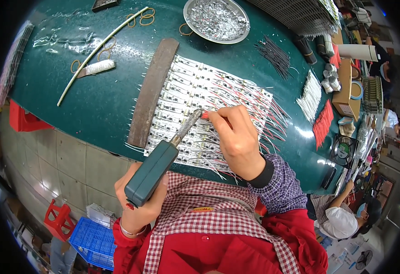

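Note:
My left hand is wrapped round the dark green body of a soldering gun. Its scorched metal tip reaches up and right to a sheet of small white circuit boards on the green table. Close by the tip, my right hand pinches a short red wire over the boards; its far fingers are curled out of sight. Red and white wires stick out from the sheet's right side, and white ones lie across its left part. A flat, worn metal bar rests along the sheet's left edge.
Beyond the sheet stands a metal bowl of silvery scraps. Loose black wires, white wires and red wires lie to the right. A knife with a wrapped handle lies at left. Another person sits at far right.

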{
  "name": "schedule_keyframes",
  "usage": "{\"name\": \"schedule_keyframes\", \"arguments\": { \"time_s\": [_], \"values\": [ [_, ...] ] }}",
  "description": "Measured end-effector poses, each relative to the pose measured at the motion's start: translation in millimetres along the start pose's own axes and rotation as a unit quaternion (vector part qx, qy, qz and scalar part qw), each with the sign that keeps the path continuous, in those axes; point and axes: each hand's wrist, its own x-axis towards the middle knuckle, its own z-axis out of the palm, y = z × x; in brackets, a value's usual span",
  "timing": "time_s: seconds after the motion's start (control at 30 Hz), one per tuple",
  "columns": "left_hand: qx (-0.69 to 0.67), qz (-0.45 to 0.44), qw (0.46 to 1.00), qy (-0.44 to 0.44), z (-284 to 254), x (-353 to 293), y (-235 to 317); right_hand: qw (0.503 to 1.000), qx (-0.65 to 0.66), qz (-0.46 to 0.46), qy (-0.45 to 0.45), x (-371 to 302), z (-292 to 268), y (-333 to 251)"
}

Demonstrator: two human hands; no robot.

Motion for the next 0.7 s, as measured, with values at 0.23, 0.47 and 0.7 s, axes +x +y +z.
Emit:
{"name": "schedule_keyframes", "arguments": {
  "time_s": [0.23, 0.47, 0.7],
  "values": [
    [-0.052, -0.057, 0.997, 0.018, 1, -10, -6, 1.0, 0.001, 0.006, -0.005, 1, -1, -2],
    [-0.068, -0.061, 0.995, 0.048, 1, -17, -9, 1.0, -0.005, 0.005, 0.006, 0, 1, -2],
    [-0.08, -0.083, 0.992, 0.055, -2, -25, -10, 0.999, 0.032, -0.018, 0.004, -8, -5, -8]
  ]
}}
